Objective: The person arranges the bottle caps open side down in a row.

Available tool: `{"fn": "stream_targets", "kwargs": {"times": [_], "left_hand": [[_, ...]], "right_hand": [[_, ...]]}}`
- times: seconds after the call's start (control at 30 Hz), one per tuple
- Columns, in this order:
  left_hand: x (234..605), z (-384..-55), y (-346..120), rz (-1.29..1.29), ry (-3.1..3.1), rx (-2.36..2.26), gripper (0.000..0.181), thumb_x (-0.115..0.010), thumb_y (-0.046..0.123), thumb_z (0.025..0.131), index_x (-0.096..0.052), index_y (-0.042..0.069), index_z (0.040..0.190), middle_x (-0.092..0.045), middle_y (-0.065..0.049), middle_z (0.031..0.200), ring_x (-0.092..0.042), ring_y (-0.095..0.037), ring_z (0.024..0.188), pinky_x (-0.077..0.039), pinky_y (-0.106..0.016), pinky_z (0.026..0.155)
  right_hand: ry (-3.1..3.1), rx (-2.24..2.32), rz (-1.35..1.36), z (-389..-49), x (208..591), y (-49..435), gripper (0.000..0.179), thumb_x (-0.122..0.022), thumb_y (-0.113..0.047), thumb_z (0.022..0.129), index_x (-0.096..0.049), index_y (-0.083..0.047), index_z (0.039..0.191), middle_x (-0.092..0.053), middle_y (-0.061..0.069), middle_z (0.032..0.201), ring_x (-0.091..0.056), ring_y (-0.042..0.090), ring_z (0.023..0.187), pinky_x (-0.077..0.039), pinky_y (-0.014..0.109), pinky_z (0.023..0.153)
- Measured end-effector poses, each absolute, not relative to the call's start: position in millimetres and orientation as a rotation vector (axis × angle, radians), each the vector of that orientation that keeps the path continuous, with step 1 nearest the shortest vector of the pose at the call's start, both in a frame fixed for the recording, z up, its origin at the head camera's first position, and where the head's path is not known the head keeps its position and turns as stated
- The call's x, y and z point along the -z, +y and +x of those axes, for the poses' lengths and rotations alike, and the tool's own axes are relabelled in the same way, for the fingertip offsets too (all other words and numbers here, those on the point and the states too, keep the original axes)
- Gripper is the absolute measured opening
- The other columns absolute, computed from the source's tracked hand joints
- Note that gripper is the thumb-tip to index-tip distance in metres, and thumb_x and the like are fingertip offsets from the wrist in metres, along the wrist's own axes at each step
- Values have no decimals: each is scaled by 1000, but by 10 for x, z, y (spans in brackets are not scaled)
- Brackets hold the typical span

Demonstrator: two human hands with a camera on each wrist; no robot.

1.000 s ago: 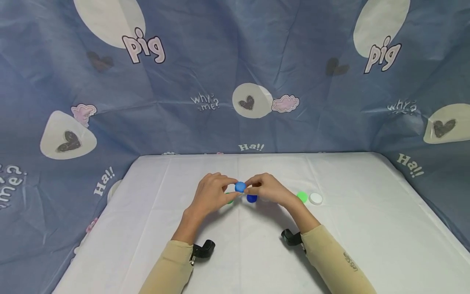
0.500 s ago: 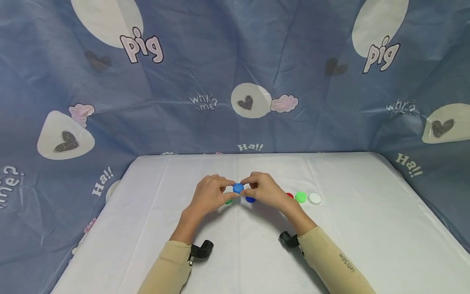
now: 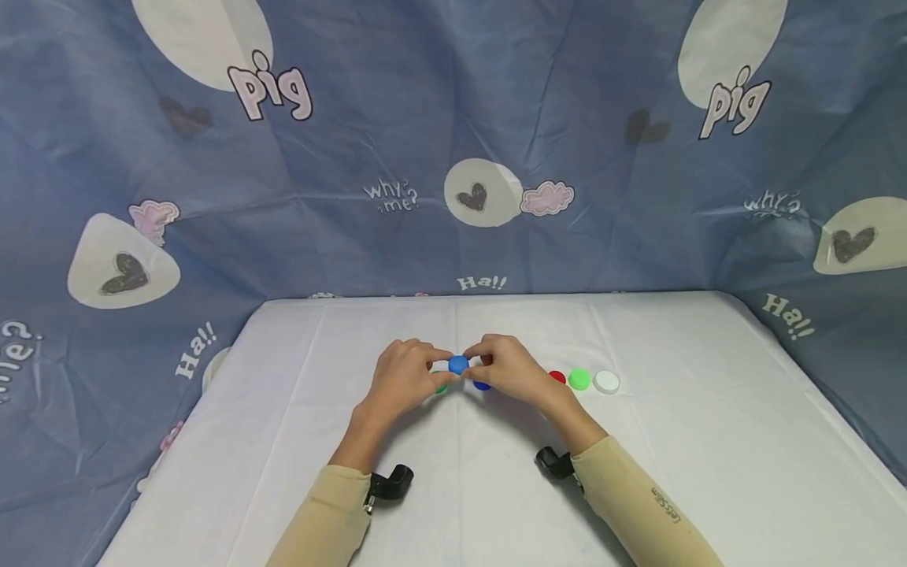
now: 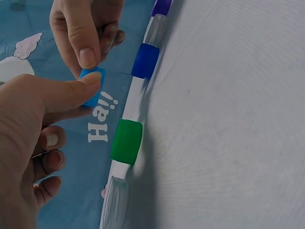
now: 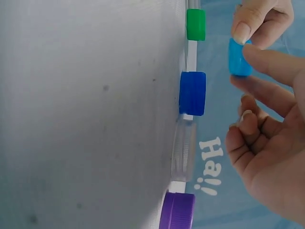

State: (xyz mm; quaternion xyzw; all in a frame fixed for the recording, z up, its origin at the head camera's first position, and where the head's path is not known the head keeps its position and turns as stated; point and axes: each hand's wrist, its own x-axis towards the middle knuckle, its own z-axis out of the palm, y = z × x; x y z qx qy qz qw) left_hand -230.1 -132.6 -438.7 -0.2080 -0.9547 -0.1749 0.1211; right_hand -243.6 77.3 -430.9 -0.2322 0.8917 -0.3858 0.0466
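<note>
A light blue bottle cap (image 3: 458, 365) is held up above the table between both hands. My left hand (image 3: 407, 376) pinches it between thumb and index finger from the left. From the right, thumb and index finger of my right hand (image 3: 512, 368) pinch the same cap. In the left wrist view the light blue cap (image 4: 93, 87) is partly covered by the thumbs. Behind the hands stand a green cap (image 4: 127, 141) and a dark blue cap (image 4: 146, 61), both partly hidden in the head view.
A row of caps runs across the white table (image 3: 397, 504): clear ones (image 5: 183, 149), a purple one (image 5: 177, 211), a red one (image 3: 557, 377), a light green one (image 3: 579, 379) and a white one (image 3: 606, 382) at the right end. A blue printed cloth (image 3: 340, 236) hangs behind.
Both hands have shifted slightly left and a little down with the light blue cap. The red cap, hidden behind the right arm a second ago, now shows.
</note>
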Motion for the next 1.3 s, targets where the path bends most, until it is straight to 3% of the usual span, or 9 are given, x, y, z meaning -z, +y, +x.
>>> {"fn": "stream_targets", "kwargs": {"times": [0.2, 0.33, 0.47, 0.87, 1.1, 1.3], "left_hand": [[4413, -2308, -1301, -592, -2812, 479, 33, -79, 47, 80, -79, 30, 108, -63, 12, 68, -44, -7, 60, -37, -28, 67], [4434, -2305, -1289, -581, -2817, 464, 32, -80, 47, 80, -79, 29, 107, -75, 8, 84, -58, -10, 68, -44, -31, 73], [4457, -2312, -1276, -577, -2831, 471, 31, -80, 46, 80, -79, 29, 106, -78, 7, 100, -67, -14, 80, -48, -34, 78], [4537, -2330, -1225, -591, -2864, 412, 30, -82, 44, 78, -80, 29, 103, -77, 7, 94, -64, -13, 78, -41, -31, 73], [4567, -2328, -1204, -583, -2871, 401, 28, -82, 41, 77, -80, 28, 102, -76, 7, 90, -59, -11, 74, -37, -30, 69], [4536, -2307, -1188, -563, -2884, 400, 29, -83, 40, 77, -80, 27, 104, -76, 5, 93, -61, -15, 79, -38, -32, 71]], "right_hand": [[2745, 1099, -659, -2451, 4332, 749, 26, -75, -22, 87, -77, -12, 110, -54, 1, 74, -50, 14, 65, -40, 25, 58], [2762, 1041, -622, -2469, 4359, 726, 27, -76, -23, 86, -77, -13, 111, -57, 0, 77, -51, 13, 66, -41, 25, 59], [2758, 1005, -581, -2472, 4363, 705, 29, -77, -24, 85, -76, -12, 111, -60, 0, 80, -52, 13, 67, -42, 25, 60], [2839, 822, -549, -2452, 4390, 635, 27, -80, -26, 82, -78, -12, 106, -74, 2, 100, -61, 9, 81, -51, 28, 73], [2888, 759, -554, -2414, 4388, 614, 28, -80, -26, 82, -78, -10, 106, -75, 6, 105, -67, 18, 95, -54, 37, 83], [2903, 745, -543, -2385, 4373, 600, 29, -80, -26, 83, -78, -10, 108, -75, 7, 108, -68, 21, 101, -55, 39, 84]]}}
